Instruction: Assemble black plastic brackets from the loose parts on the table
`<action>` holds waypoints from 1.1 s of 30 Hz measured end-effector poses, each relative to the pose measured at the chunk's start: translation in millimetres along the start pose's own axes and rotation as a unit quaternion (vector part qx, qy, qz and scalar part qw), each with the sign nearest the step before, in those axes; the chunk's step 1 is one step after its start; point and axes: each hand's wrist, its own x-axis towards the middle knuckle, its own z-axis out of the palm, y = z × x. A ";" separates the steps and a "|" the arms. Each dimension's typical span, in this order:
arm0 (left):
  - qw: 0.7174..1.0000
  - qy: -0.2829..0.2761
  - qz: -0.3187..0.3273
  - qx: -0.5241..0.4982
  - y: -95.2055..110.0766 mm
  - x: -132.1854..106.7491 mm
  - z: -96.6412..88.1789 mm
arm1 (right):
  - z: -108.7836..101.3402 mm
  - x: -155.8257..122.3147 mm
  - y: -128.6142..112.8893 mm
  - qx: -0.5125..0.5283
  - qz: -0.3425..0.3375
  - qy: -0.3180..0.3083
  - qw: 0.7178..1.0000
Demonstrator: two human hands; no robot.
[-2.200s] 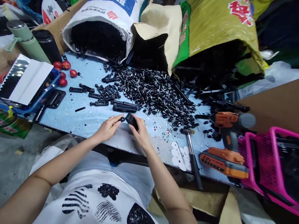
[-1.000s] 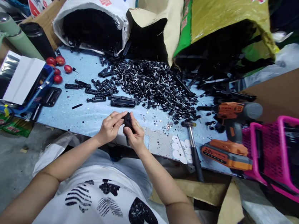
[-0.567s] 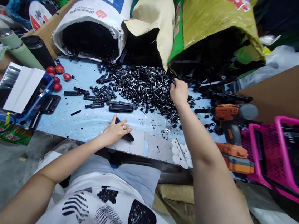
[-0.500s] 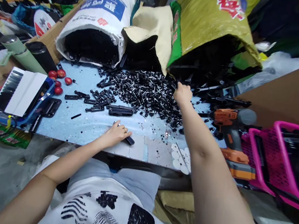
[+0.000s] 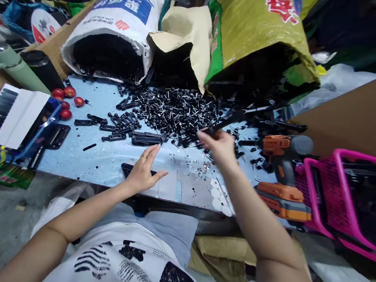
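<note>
My right hand [image 5: 219, 145] is closed on a long black plastic strip [image 5: 228, 120], held slanted above the light blue table [image 5: 104, 161]. My left hand [image 5: 144, 172] lies open near the table's front edge, its fingers spread over a flat black plastic piece [image 5: 128, 168]. A heap of small black parts with metal pins [image 5: 174, 110] spreads across the middle of the table, just behind both hands. A longer black assembled piece [image 5: 146, 139] lies in front of that heap.
Three open sacks [image 5: 119, 24] of black parts lie along the back. An orange cordless drill [image 5: 281, 170] and a pink basket [image 5: 354, 200] are at the right. A blue tray with a white box [image 5: 14, 119], red fruits [image 5: 64, 99] and two flasks [image 5: 16, 67] sit at the left.
My right hand left the black piece, reached back to the sacks and came forward with a long black strip. My left hand laid the piece on the table and now rests open over it.
</note>
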 end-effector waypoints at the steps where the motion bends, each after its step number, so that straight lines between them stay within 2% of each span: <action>1: 0.998 0.035 -0.012 -0.046 6.8 4.9 4.2 | 17.5 -24.7 -5.2 0.069 -0.004 -0.045 0.997; 2: 0.994 0.060 -0.030 -0.086 13.1 8.6 7.4 | 32.8 -47.2 -8.1 0.094 -0.026 -0.077 0.992; 4: 0.980 0.071 -0.100 -0.154 22.6 11.5 9.9 | 51.9 -82.1 -8.9 0.025 -0.099 -0.115 0.988; 6: 0.957 0.022 -0.191 -0.217 26.8 8.5 6.9 | 53.8 -101.7 -6.3 -0.082 -0.168 -0.105 0.977; 8: 0.931 -0.068 -0.241 -0.264 26.0 2.5 0.2 | 45.3 -107.7 -2.0 -0.198 -0.240 -0.090 0.946; 9: 0.928 -0.108 -0.236 -0.269 23.7 -0.2 -3.7 | 40.4 -107.1 1.0 -0.255 -0.279 -0.105 0.920; 11: 0.949 -0.150 -0.174 -0.214 15.3 -3.5 -11.2 | 34.2 -103.0 8.5 -0.361 -0.343 -0.176 0.849; 13: 0.973 -0.187 -0.085 -0.101 2.5 -3.5 -16.7 | 35.7 -100.0 17.2 -0.412 -0.348 -0.253 0.803; 14: 0.974 -0.218 -0.048 -0.042 -4.5 -2.8 -18.4 | 39.1 -99.9 21.1 -0.427 -0.335 -0.277 0.793; 17: 0.942 -0.324 0.013 0.083 -21.8 -1.2 -18.5 | 54.3 -104.6 27.5 -0.452 -0.290 -0.301 0.788; 19: 0.929 -0.346 0.036 0.126 -27.1 -2.6 -15.4 | 63.3 -109.1 27.2 -0.460 -0.269 -0.300 0.791; 25: 0.941 -0.289 0.044 0.169 -30.5 -14.7 -5.1 | 71.8 -116.7 20.3 -0.476 -0.216 -0.273 0.807; 33: 0.942 -0.283 0.097 0.151 -38.1 -12.9 -8.3 | 76.4 -117.5 19.7 -0.461 -0.197 -0.300 0.811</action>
